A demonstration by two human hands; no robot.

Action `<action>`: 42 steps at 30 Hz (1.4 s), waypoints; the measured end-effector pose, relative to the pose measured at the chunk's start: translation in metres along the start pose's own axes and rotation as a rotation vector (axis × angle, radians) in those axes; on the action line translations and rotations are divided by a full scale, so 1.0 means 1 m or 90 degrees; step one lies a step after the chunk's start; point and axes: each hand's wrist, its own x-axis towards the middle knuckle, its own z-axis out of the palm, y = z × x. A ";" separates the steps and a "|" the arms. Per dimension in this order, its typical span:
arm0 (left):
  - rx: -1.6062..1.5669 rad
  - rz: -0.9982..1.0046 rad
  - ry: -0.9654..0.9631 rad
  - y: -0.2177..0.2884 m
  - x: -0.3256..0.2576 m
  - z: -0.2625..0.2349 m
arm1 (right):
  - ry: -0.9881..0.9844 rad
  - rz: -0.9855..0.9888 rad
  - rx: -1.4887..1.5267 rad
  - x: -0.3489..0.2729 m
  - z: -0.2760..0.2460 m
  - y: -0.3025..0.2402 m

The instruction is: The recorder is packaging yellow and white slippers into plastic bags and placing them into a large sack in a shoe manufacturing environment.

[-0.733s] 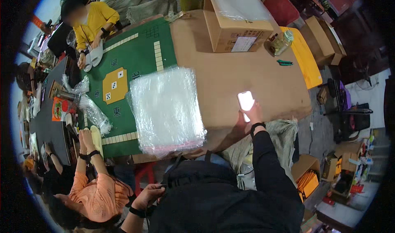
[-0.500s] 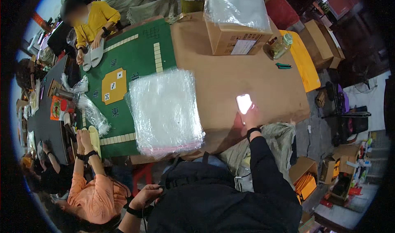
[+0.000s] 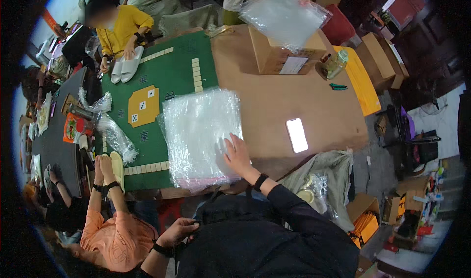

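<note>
A stack of clear plastic bags (image 3: 196, 131) lies partly on the green mat and partly on the brown table cover. My right hand (image 3: 239, 156) is over its right side, fingers apart and holding nothing; whether the fingertips touch the plastic I cannot tell. Close to my body, my left hand (image 3: 179, 232) is closed beside the black fabric at my front, and what its fingers hold is hidden. A phone with a bright white screen (image 3: 296, 135) lies on the brown cover to the right of my right hand.
Across the table a person handles a clear plastic sheet (image 3: 282, 20) above a cardboard box (image 3: 274, 57). A glass jar (image 3: 336, 64) and green cutter (image 3: 338, 86) are at the right. Co-workers at left hold white slippers (image 3: 128, 71) and a yellow slipper (image 3: 117, 167). A sack (image 3: 289, 177) stands below.
My right hand has let go of the phone and moved left over the plastic bags. Across the table, the person's hands have come into view at the clear sheet. The white slippers have shifted.
</note>
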 end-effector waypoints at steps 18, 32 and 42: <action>0.190 0.226 -0.145 -0.038 0.010 -0.077 | -0.425 -0.076 -0.112 -0.058 0.037 -0.068; 0.358 0.695 0.216 0.008 -0.023 -0.112 | -0.315 -0.065 -0.054 -0.027 0.027 -0.089; -0.739 0.781 -0.121 0.052 -0.071 -0.059 | -0.005 -0.400 0.398 0.060 -0.134 -0.282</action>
